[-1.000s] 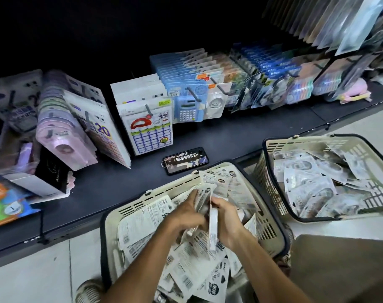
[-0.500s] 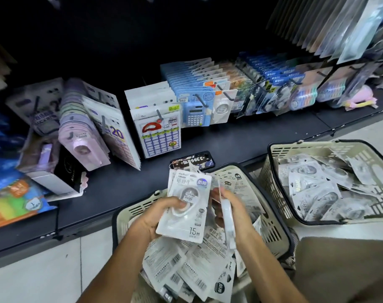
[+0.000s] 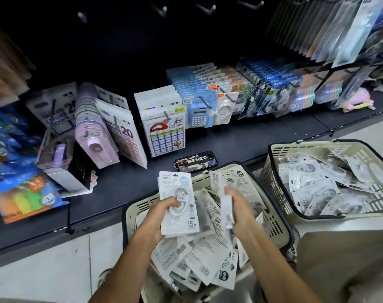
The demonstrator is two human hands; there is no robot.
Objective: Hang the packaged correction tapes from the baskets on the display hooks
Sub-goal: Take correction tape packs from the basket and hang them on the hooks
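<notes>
Your left hand now grips a white carded correction tape pack face-up, lifted clear of the cream plastic basket at six o'clock; your right hand pinches another pack edge-on. Bare metal hooks wait at twelve o'clock.

Two bare forearms reach forward from the bottom edge. The left hand curls its fingers around a flat pack; the right hand grips another pack held edge-on, thumb up

Bare hooks stand open above; hanging packs and a phone crowd the shelf.
</notes>
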